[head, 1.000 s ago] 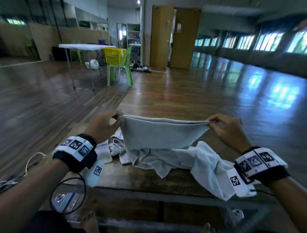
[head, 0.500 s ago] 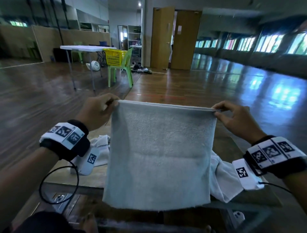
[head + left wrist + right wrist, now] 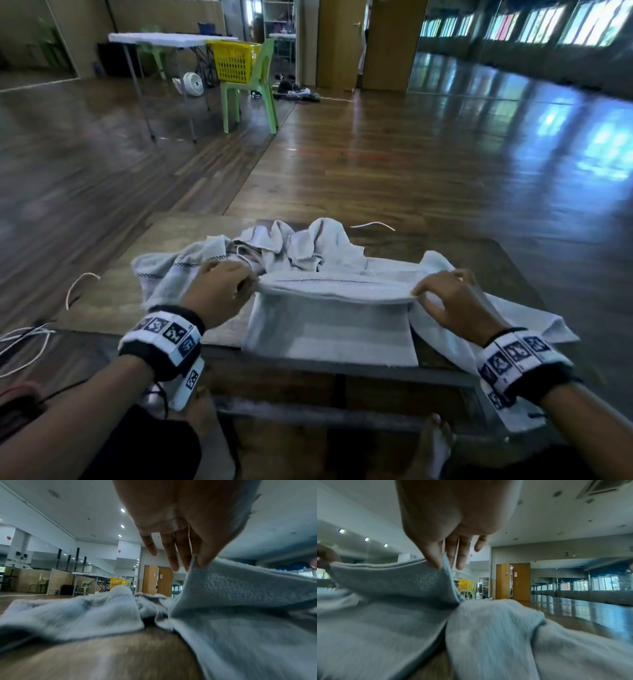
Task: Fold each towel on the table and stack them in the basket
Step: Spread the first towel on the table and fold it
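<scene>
At the lower centre of the head view a grey towel (image 3: 329,325) lies on the wooden table (image 3: 113,294), its near edge hanging just over the table's front rim and its far edge lifted into a fold. The left hand (image 3: 219,291) pinches the left corner of that raised edge between thumb and fingers (image 3: 173,555), the other fingers held fairly straight. The right hand (image 3: 448,301) pinches the right corner the same way, thumb against fingers (image 3: 462,555), as the right wrist view shows. Behind the fold, toward the middle of the frame, a heap of crumpled towels (image 3: 294,246) spreads across the table, with 1 more draped off the right side under the right wrist. In the upper left of the frame a yellow basket (image 3: 234,61) sits on a green chair (image 3: 253,89), well apart from the table, beside a white folding table (image 3: 164,37).
</scene>
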Tool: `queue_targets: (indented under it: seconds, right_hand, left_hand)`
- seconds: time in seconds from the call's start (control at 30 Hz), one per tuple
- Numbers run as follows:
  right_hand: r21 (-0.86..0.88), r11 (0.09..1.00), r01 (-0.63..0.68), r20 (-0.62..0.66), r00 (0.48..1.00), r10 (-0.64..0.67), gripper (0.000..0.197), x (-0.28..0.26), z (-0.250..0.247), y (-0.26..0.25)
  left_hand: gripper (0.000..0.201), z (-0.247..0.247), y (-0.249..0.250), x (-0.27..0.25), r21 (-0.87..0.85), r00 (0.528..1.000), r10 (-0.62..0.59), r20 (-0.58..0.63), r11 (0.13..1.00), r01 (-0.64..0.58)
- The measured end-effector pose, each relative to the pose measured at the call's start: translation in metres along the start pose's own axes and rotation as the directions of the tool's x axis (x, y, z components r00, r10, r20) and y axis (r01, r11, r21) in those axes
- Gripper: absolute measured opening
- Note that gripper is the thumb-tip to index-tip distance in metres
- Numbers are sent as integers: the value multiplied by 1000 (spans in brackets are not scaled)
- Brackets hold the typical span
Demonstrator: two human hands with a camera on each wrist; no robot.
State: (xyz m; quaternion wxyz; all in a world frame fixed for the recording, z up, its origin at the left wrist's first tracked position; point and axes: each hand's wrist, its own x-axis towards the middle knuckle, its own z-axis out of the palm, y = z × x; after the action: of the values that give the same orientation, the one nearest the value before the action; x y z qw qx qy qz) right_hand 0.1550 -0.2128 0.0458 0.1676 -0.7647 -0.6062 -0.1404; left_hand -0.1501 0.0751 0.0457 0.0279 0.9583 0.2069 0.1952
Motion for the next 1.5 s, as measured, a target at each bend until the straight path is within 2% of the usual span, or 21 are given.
queue_targets:
  seconds: [0.1, 0.2, 0.23, 0.3, 0.4, 0.5, 0.57, 0.63, 0.7, 0.77, 0.83, 0.93, 1.03, 1.13, 1.23, 1.33, 1.4, 1.5]
  right_hand:
    - [13, 998, 67, 113, 991, -68, 16, -34, 27, -1]
    - [-17, 992, 122, 205, 972, -116, 11, -56, 47, -2]
    - [-15, 992, 127, 216, 969, -121, 16, -60, 51, -3]
    - [4, 993, 117, 196, 974, -116, 26, -64, 55, -3]
    - [-23, 994, 104, 180, 979, -99, 30, -61, 58, -2]
    - [-93, 993, 78, 193, 979, -59, 19, -49, 60, -3]
    - [-130, 991, 31, 190, 982, -6, 8, -39, 62, -4]
    - [-166, 986, 10, 168, 986, 18, 13, -32, 63, -5]
    - [-188, 982, -3, 138, 990, 29, 15, -28, 63, -6]
    - [-197, 980, -3, 125, 992, 28, 15, -29, 63, -7]
    - [-196, 981, -6, 90, 996, 24, 16, -33, 64, -6]
    - [-150, 988, -46, -47, 998, 39, 12, -38, 57, -4]
    - [-135, 991, -19, -103, 995, 5, 26, -46, 51, -6]
    - [-120, 992, 26, -51, 998, -32, 26, -56, 54, -6]
    - [-74, 995, 63, 12, 998, -62, 27, -61, 57, -8]
    - [-37, 996, 83, 54, 995, -81, 28, -62, 57, -9]
    - [-12, 996, 86, 73, 994, -85, 27, -64, 60, -10]
    - [24, 997, 74, 115, 991, -76, 18, -68, 68, -12]
  left_hand:
    - [27, 31, -2, -36, 46, 986, 92, 136, 994, -100]
    - [25, 54, -2, -55, 62, 974, 122, 189, 989, -136]
    - [25, 59, -3, -59, 55, 974, 125, 188, 989, -137]
    - [27, 65, -4, -62, 36, 978, 132, 161, 990, -139]
    - [30, 67, -5, -60, -3, 984, 123, 131, 992, -124]
    - [30, 72, -5, -51, -36, 993, 59, 107, 998, -56]
    - [19, 76, -6, -43, -39, 993, -5, 122, 999, 10]
    - [10, 78, -6, -38, -33, 990, -46, 130, 998, 51]
    - [12, 79, -6, -38, -25, 990, -60, 127, 998, 63]
    - [12, 79, -8, -40, -29, 993, -54, 106, 998, 58]
    - [10, 78, -10, -43, -37, 999, -31, 32, 999, 32]
    - [27, 71, -9, -46, -22, 996, 9, -86, 1000, -10]
    - [28, 67, -7, -49, -13, 990, 39, -133, 999, -41]
    - [25, 72, -10, -50, 1, 995, 65, -81, 998, -65]
    - [12, 77, -14, -51, 21, 998, 68, -9, 997, -68]
    - [10, 74, -16, -53, 1, 998, 56, 21, 998, -56]
    - [20, 71, -19, -54, -19, 999, 38, 34, 999, -38]
    - [17, 75, -22, -59, -34, 997, 42, 70, 999, -39]
